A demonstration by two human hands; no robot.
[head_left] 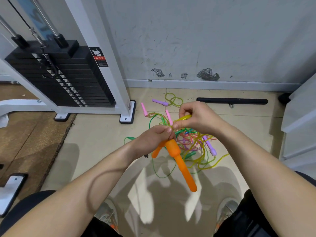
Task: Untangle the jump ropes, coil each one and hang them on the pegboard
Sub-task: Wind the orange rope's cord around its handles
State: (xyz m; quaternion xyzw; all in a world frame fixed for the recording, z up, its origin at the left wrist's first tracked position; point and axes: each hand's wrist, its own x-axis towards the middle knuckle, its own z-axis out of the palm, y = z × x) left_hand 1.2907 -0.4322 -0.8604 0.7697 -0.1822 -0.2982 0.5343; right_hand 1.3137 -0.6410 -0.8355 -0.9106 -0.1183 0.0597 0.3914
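Observation:
A tangle of thin jump ropes [191, 142] in yellow, green, pink and purple lies on the tiled floor in front of me. My left hand [150, 139] grips two orange handles [181, 161] that point down from its fist. My right hand [195, 117] pinches a yellow cord close to my left fingers, with a yellow handle [185, 117] showing under its fingers. Pink handles [144, 109] and purple handles [159, 102] lie on the floor beyond, and another purple handle [210, 147] lies to the right of the tangle. No pegboard is in view.
A white weight machine with a black weight stack [68, 79] stands at the left on a brown mat. A black bar [232, 101] lies along the grey wall. White furniture [301, 120] stands at the right. My shoes [107, 214] are at the bottom.

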